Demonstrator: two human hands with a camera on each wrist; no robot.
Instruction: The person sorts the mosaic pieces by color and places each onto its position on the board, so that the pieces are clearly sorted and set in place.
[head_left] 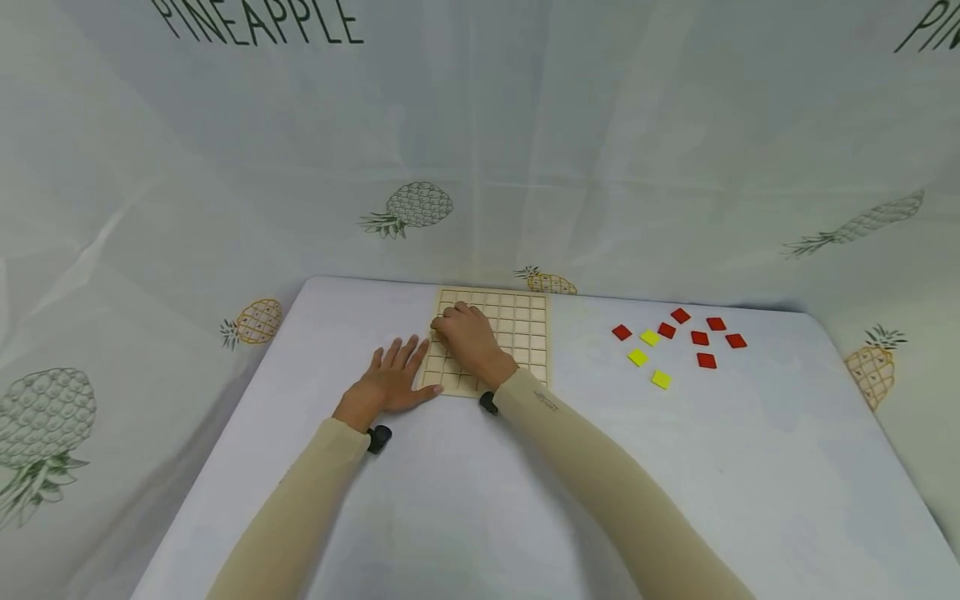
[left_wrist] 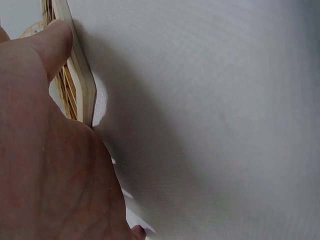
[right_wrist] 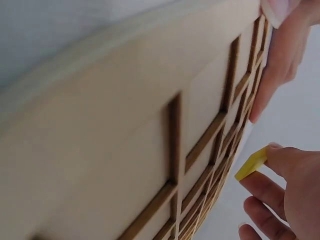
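A pale wooden grid board (head_left: 517,337) lies at the far side of the table, its squares divided by brown lines. My left hand (head_left: 393,379) rests spread beside the board's left edge, with its thumb (left_wrist: 57,42) at the near-left corner. Over the left part of the board reaches my right hand (head_left: 468,337), which hides some squares. Between thumb and finger it pinches a yellow square tile (right_wrist: 251,163), seen in the right wrist view just above the grid.
To the right of the board, yellow tiles (head_left: 637,357) and several red tiles (head_left: 707,361) lie scattered on the white table (head_left: 450,517). Behind the table hangs a pale cloth (head_left: 600,167) printed with pineapples.
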